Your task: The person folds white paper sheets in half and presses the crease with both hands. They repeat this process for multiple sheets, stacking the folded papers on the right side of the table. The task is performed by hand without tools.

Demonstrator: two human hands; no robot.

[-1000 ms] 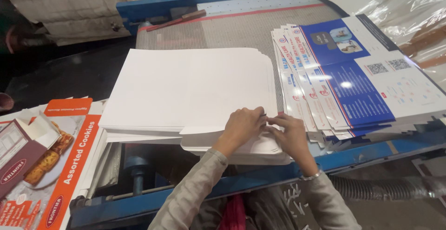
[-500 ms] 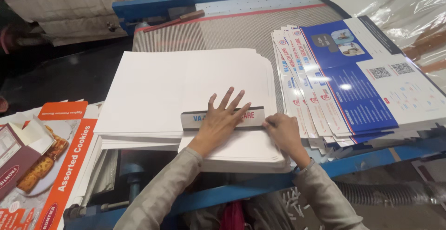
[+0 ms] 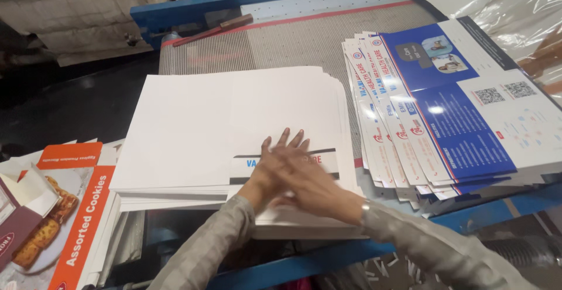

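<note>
The folded-up printed flap [image 3: 285, 162], a narrow white strip w/ blue and red lettering and a dark top edge, lay low-centre of frame on the near stack of white card sheets [image 3: 304, 208]. It was turned back over the top sheet, printed side up.

The left hand [image 3: 275, 164] lay flat on the strip, fingers spread and extended, gripping nothing, pressing it down. The right hand [image 3: 310, 184] crossed over the left wrist area, motion-blurred; looked open and flat, though exact finger state couldn't be told for sure.

Step in hand, by my read: creasing the fold flat, one hand pinning, the other sweeping along it. Next move would call for firm, even pressure along the whole crease w/o shifting the sheets below.

Just behind and left sat a larger stack of plain white sheets [image 3: 193, 132]. To the right, a fanned pile of glossy blue-and-white printed sheets [image 3: 445, 97]. All rested on a blue-framed work table w/ ribbed grey bed [image 3: 293, 38]; a wooden-handled tool [image 3: 213, 28] lay at upper centre. Orange-and-white printed carton blanks [image 3: 76, 208] filled the lower left.
</note>
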